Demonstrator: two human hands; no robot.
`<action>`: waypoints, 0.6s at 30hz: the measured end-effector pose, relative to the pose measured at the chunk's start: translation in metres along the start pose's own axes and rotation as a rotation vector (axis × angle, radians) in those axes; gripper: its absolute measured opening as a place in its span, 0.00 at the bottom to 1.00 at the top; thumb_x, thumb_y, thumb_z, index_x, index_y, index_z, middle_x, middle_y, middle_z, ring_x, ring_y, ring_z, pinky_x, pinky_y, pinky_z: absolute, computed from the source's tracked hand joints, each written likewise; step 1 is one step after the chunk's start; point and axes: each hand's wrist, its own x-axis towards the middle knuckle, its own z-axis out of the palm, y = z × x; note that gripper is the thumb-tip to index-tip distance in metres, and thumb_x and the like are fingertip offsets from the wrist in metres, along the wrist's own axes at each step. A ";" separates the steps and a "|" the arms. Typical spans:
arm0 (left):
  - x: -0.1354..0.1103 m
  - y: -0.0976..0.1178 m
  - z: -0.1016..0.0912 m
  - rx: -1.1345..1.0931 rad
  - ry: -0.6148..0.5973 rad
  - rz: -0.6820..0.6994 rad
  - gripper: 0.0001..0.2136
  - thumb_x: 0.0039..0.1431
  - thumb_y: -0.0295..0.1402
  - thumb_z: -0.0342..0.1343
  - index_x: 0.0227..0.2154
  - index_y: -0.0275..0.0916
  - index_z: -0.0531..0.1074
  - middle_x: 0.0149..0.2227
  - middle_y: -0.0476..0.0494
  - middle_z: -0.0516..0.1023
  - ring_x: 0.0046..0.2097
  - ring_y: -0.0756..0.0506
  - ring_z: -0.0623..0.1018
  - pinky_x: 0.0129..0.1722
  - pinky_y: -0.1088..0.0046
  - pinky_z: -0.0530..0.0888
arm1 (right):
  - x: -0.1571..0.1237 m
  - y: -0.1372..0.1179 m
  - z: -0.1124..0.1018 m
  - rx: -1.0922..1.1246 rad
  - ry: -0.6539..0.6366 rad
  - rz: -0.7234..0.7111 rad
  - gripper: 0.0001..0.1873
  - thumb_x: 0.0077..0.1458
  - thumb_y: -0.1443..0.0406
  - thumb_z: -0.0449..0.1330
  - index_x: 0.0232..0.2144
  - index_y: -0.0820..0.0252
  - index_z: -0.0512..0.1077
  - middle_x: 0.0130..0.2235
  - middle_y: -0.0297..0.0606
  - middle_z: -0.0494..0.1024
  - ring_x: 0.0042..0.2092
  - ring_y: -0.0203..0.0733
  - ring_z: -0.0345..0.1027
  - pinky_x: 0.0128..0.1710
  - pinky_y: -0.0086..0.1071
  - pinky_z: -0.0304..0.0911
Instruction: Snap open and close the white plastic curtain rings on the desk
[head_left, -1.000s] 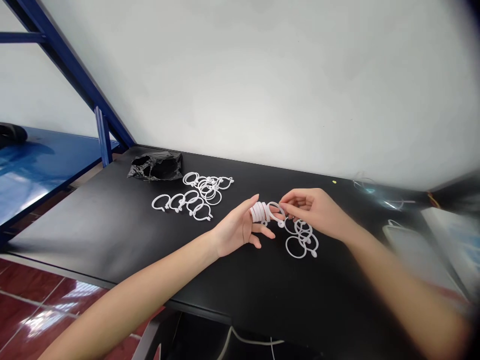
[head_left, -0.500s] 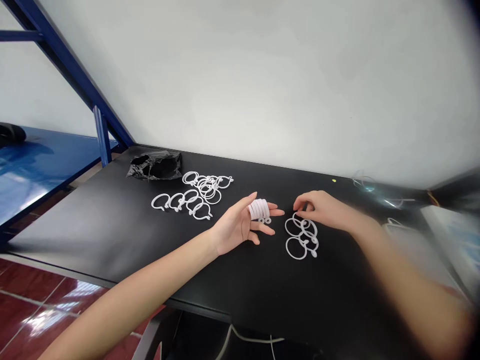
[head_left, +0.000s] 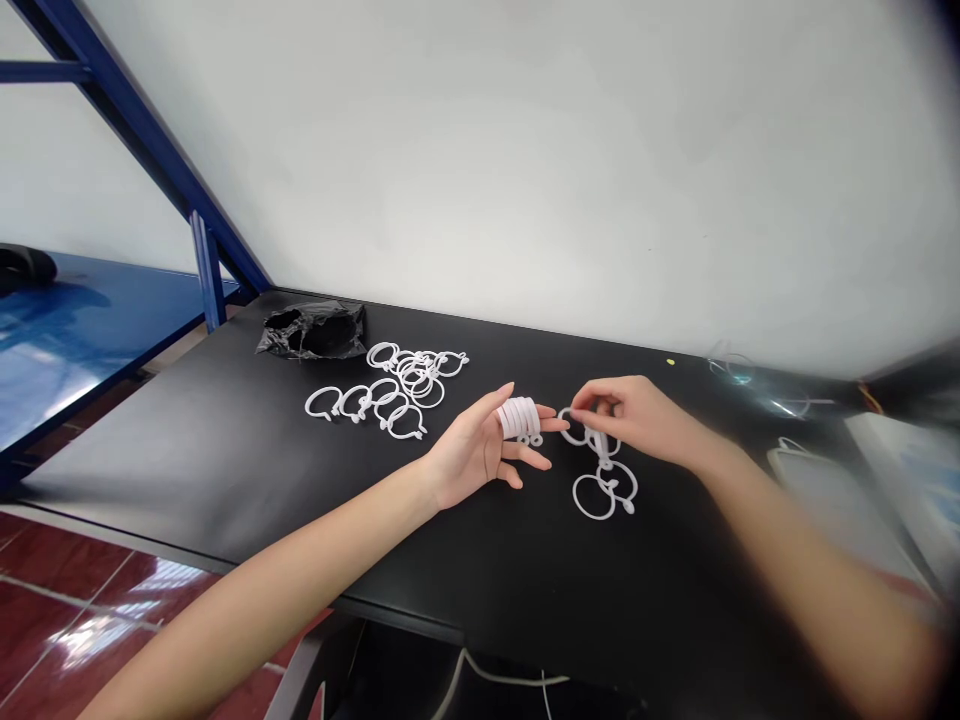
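Note:
Several white plastic curtain rings [head_left: 517,418] with small eyelets hang in a row around the stretched index and middle fingers of my left hand [head_left: 469,450]. Its palm is turned up, with the thumb raised and the lower fingers spread. To the right, my right hand [head_left: 622,415] pinches a white curtain ring [head_left: 572,428] just off the left fingertips; the far side of that ring is hidden by the fingers. Below the right hand lie more loose curtain rings [head_left: 594,498], some overlapping on the black table [head_left: 480,560].
A larger cluster of white rings [head_left: 420,378] lies left of my left hand. Behind it sits a crumpled black plastic bag [head_left: 313,332]. Clear plastic packaging [head_left: 765,390] lies at the right, near the wall [head_left: 525,180]. A blue metal frame [head_left: 172,170] stands at the left.
My right hand has moved left towards the left fingertips, carrying a ring from the small pile. A ring beside it has shifted too. My left hand stays nearly still.

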 end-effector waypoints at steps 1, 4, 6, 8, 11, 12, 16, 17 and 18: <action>0.000 -0.001 0.000 0.006 0.014 0.003 0.24 0.67 0.48 0.43 0.47 0.33 0.74 0.59 0.31 0.70 0.33 0.48 0.81 0.21 0.79 0.74 | 0.000 -0.002 0.000 0.054 0.047 0.003 0.14 0.56 0.54 0.58 0.32 0.59 0.75 0.26 0.35 0.77 0.26 0.38 0.68 0.26 0.32 0.61; 0.001 -0.003 0.000 0.008 0.043 0.012 0.23 0.67 0.48 0.43 0.48 0.33 0.74 0.59 0.32 0.70 0.34 0.48 0.80 0.22 0.79 0.75 | -0.001 -0.009 0.003 0.210 0.134 0.006 0.15 0.55 0.54 0.60 0.33 0.60 0.75 0.29 0.39 0.80 0.30 0.41 0.73 0.29 0.32 0.65; 0.001 -0.003 0.000 -0.001 0.029 0.015 0.24 0.67 0.48 0.43 0.48 0.33 0.74 0.59 0.32 0.69 0.33 0.48 0.80 0.22 0.79 0.75 | -0.002 -0.014 0.009 0.235 0.143 0.014 0.15 0.55 0.54 0.61 0.32 0.61 0.76 0.29 0.39 0.80 0.29 0.41 0.73 0.29 0.33 0.66; 0.001 -0.004 0.000 -0.010 0.013 0.017 0.25 0.66 0.49 0.43 0.49 0.33 0.74 0.59 0.31 0.69 0.33 0.49 0.79 0.22 0.79 0.75 | -0.003 -0.018 0.016 0.194 0.152 0.004 0.14 0.55 0.56 0.61 0.32 0.61 0.77 0.27 0.39 0.80 0.27 0.40 0.72 0.28 0.33 0.66; 0.001 -0.004 -0.001 -0.019 0.010 0.024 0.25 0.66 0.49 0.43 0.50 0.34 0.74 0.57 0.32 0.71 0.33 0.50 0.79 0.22 0.80 0.75 | -0.005 -0.022 0.026 0.135 0.180 -0.042 0.12 0.57 0.58 0.59 0.31 0.60 0.79 0.27 0.37 0.80 0.25 0.39 0.70 0.27 0.32 0.65; 0.001 -0.004 -0.001 -0.017 0.007 0.027 0.24 0.67 0.48 0.44 0.50 0.35 0.74 0.56 0.33 0.71 0.32 0.50 0.78 0.22 0.80 0.75 | -0.005 -0.023 0.029 0.129 0.194 -0.058 0.12 0.57 0.58 0.59 0.31 0.60 0.79 0.27 0.37 0.80 0.25 0.38 0.70 0.27 0.32 0.65; 0.002 -0.008 -0.002 0.031 -0.030 0.042 0.19 0.64 0.45 0.52 0.48 0.36 0.75 0.54 0.34 0.73 0.32 0.51 0.78 0.22 0.82 0.74 | -0.007 -0.024 0.036 0.119 0.239 -0.097 0.14 0.57 0.57 0.59 0.30 0.60 0.78 0.25 0.36 0.79 0.23 0.38 0.69 0.26 0.32 0.64; 0.002 -0.009 -0.002 0.050 -0.031 0.048 0.18 0.62 0.43 0.55 0.47 0.35 0.75 0.53 0.34 0.74 0.32 0.51 0.78 0.23 0.82 0.74 | -0.007 -0.024 0.037 0.131 0.233 -0.102 0.14 0.56 0.56 0.60 0.29 0.60 0.77 0.25 0.37 0.79 0.23 0.38 0.69 0.26 0.33 0.65; 0.002 -0.010 -0.002 0.070 -0.025 0.054 0.17 0.60 0.42 0.58 0.46 0.35 0.76 0.52 0.34 0.75 0.32 0.51 0.78 0.23 0.82 0.74 | -0.007 -0.025 0.037 0.152 0.223 -0.098 0.14 0.56 0.56 0.60 0.28 0.60 0.77 0.25 0.37 0.79 0.23 0.38 0.70 0.26 0.33 0.65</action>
